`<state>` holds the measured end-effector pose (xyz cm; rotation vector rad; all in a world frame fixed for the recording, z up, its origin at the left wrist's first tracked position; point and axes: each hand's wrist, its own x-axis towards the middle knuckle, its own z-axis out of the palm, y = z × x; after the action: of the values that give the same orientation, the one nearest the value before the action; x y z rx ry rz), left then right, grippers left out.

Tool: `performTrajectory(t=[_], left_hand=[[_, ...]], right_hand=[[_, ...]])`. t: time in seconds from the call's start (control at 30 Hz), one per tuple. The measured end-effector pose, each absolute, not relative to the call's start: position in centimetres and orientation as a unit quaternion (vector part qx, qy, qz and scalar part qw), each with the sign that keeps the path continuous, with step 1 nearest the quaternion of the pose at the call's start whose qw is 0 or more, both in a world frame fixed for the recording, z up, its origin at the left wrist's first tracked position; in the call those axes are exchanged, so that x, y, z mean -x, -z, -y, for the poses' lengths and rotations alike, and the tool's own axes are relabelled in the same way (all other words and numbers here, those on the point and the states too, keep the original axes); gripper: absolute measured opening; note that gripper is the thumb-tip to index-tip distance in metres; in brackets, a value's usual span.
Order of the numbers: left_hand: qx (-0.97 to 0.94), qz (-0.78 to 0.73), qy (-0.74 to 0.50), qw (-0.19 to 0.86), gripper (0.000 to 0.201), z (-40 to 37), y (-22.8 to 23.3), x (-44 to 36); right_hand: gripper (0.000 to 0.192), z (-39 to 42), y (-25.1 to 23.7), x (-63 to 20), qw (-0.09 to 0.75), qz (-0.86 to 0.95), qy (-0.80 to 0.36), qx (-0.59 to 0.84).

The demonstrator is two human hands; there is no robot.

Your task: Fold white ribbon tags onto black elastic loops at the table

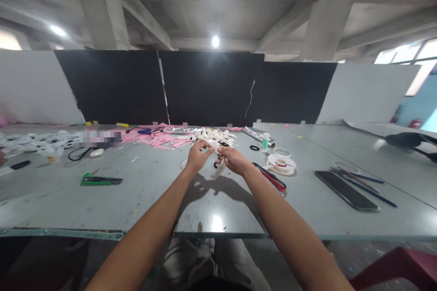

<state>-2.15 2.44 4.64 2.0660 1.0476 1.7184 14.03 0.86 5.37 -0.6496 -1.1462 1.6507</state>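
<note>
Both my arms reach out over a grey table [218,200]. My left hand [197,155] and my right hand [233,160] are close together and pinch a white paper strip [219,169] between them; the strip hangs down below my right fingers. Just behind the hands lies a heap of white paper strips [215,137]. Pink paper scraps [160,138] lie further left at the back.
A green-handled cutter [100,180] lies at left, red-handled scissors [273,177] and a white ribbon spool [282,163] right of my hands. A black phone [345,189] and pens [365,184] lie at right. A glue stick [265,141] and foil rolls [256,135] stand behind. Black panels back the table.
</note>
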Motion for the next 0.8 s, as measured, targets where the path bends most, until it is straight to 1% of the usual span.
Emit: performTrajectory(t=[0.03, 0.1, 0.2, 0.27, 0.37, 0.43, 0.53, 0.7, 0.8], left_hand=[[-0.702, -0.363, -0.595, 0.146, 0.015, -2.6, -4.6, 2.1], [-0.671, -0.362, -0.614, 0.204, 0.017, -2.9, -4.5, 2.0], [-0.591, -0.37, -0.63, 0.341, 0.021, -3.1, -4.3, 1.7], [-0.543, -0.367, -0.627, 0.422, 0.025, -3.1, -4.1, 1.5], [-0.506, -0.34, -0.628, 0.484, 0.032, -2.9, -4.1, 1.3], [-0.497, -0.328, -0.628, 0.501, 0.034, -2.8, -4.1, 1.3], [-0.486, -0.326, -0.636, 0.503, 0.032, -2.8, -4.1, 1.2], [-0.443, -0.35, -0.669, 0.483, 0.023, -3.0, -4.1, 1.2], [-0.437, -0.362, -0.679, 0.466, 0.022, -3.2, -4.2, 1.2]], right_hand=[[0.012, -0.9, -5.3, -14.0, 0.496, 0.472, -0.678, 0.267], [0.023, -1.1, -5.2, -14.0, 0.511, 0.467, -0.673, 0.26], [0.038, -1.3, -5.2, -14.0, 0.541, 0.464, -0.657, 0.245], [0.04, -1.4, -5.2, -13.9, 0.552, 0.47, -0.643, 0.248], [0.04, -1.5, -5.2, -13.7, 0.567, 0.499, -0.594, 0.276], [0.039, -1.5, -5.2, -13.5, 0.573, 0.532, -0.552, 0.291], [0.038, -1.3, -5.3, -13.1, 0.57, 0.572, -0.507, 0.3], [0.033, -1.0, -5.4, -12.5, 0.576, 0.613, -0.433, 0.323], [0.028, -1.0, -5.1, -12.3, 0.587, 0.621, -0.377, 0.358]])
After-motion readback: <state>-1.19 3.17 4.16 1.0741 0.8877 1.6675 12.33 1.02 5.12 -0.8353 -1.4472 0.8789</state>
